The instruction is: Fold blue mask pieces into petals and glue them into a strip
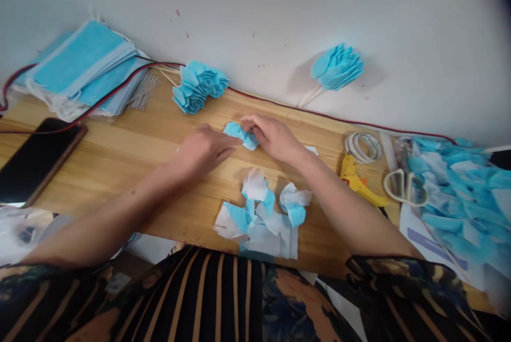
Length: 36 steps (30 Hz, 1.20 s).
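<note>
A small piece of blue and white mask fabric [235, 130] is between my hands over the middle of the wooden table. My left hand [205, 151] comes at it from the left, index finger laid across the piece and the other fingers curled under. On the other side, my right hand [273, 137] curves its fingers and thumb around the right end of the piece; its fingertips are partly hidden. Nearer to me lie several crumpled blue and white fabric pieces [263, 214]. Behind my hands rests a bunch of blue fabric flowers [199, 86] on sticks.
Masks [83, 70] are stacked at the back left, beside a phone [38, 155]. A single blue flower [337, 67] leans against the wall. To the right are tape rolls [363, 147], a yellow glue gun [357, 182], scissors [404, 188] and a heap of blue petals [467, 193]. A red-black cable [275, 102] crosses behind.
</note>
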Tool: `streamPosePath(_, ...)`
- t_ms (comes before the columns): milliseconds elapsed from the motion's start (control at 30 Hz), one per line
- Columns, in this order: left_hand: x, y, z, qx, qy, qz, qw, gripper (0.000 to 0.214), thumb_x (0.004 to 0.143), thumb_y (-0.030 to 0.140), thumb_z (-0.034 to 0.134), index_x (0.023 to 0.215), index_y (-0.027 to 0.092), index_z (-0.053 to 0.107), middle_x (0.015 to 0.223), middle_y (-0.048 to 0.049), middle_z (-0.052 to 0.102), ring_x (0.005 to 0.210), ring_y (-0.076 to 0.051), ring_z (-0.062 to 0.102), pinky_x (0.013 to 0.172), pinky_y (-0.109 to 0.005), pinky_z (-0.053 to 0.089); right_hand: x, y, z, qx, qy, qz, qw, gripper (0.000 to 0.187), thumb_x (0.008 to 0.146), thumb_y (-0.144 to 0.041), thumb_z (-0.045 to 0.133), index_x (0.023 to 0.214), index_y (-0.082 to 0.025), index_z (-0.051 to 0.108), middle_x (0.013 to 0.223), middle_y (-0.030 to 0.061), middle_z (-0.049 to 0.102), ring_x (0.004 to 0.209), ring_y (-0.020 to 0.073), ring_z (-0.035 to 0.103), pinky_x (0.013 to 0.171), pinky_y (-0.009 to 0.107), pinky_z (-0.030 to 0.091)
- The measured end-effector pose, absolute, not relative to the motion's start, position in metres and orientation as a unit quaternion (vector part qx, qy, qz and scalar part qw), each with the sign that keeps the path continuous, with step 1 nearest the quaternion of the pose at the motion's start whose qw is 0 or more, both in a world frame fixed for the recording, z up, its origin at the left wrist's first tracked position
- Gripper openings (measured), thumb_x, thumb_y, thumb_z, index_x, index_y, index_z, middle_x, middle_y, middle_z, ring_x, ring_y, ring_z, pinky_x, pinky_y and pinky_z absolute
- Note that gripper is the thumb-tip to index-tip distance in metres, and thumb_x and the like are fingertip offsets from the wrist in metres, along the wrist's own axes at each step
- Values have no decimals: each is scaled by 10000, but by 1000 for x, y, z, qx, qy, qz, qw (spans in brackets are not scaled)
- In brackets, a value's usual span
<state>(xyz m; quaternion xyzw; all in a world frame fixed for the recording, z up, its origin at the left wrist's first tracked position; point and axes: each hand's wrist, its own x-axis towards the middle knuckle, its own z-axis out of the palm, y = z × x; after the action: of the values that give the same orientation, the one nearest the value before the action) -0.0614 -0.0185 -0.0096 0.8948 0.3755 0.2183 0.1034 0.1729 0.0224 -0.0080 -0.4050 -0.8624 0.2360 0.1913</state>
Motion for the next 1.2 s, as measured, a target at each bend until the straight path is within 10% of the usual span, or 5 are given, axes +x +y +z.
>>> streamPosePath(167, -91, -16, 27, 816, 505, 269, 74, 236, 964, 374, 554, 923, 225, 733, 671, 2, 662, 641, -150, 562, 651, -287, 402, 177, 10, 21, -437, -838, 201, 260, 334, 962, -213, 483, 1265, -222, 625, 1146, 74, 753, 1054, 242, 687, 943, 412, 522)
streamPosePath(333, -129, -26, 34, 808, 543, 227, 29, 356, 980, 446, 513, 815, 197, 706, 667, -29, 652, 639, -169, 530, 629, -308, 360, 198, -27, 55, -518, -774, 147, 333, 115, 901, -296, 619, 876, -223, 704, 880, 30, 765, 841, 218, 701, 812, 362, 545)
streamPosePath(533, -158, -45, 4, 852, 503, 108, 97, 444, 994, 516, 429, 1067, 186, 717, 1031, -104, 720, 917, -237, 647, 780, -327, 460, 243, -85, 60, -570, -709, 144, 390, 173, 903, -322, 636, 754, -255, 694, 736, -1, 741, 739, 198, 704, 728, 335, 543)
streamPosePath(867, -138, -44, -30, 839, 528, 126, 41, 416, 999, 485, 400, 980, 179, 682, 1016, -125, 652, 999, -302, 613, 863, -408, 478, 287, -140, 23, -605, -651, 176, 423, 237, 961, -362, 567, 841, -224, 717, 848, 27, 775, 839, 190, 732, 782, 328, 551)
streamPosePath(1200, -137, -50, -15, 804, 533, 261, 22, 410, 968, 457, 547, 1351, 316, 515, 1404, -44, 583, 1260, -311, 558, 1066, -471, 464, 292, -148, 0, -592, -683, 197, 379, 252, 910, -273, 609, 1134, -236, 717, 1014, 43, 781, 921, 201, 724, 876, 363, 548)
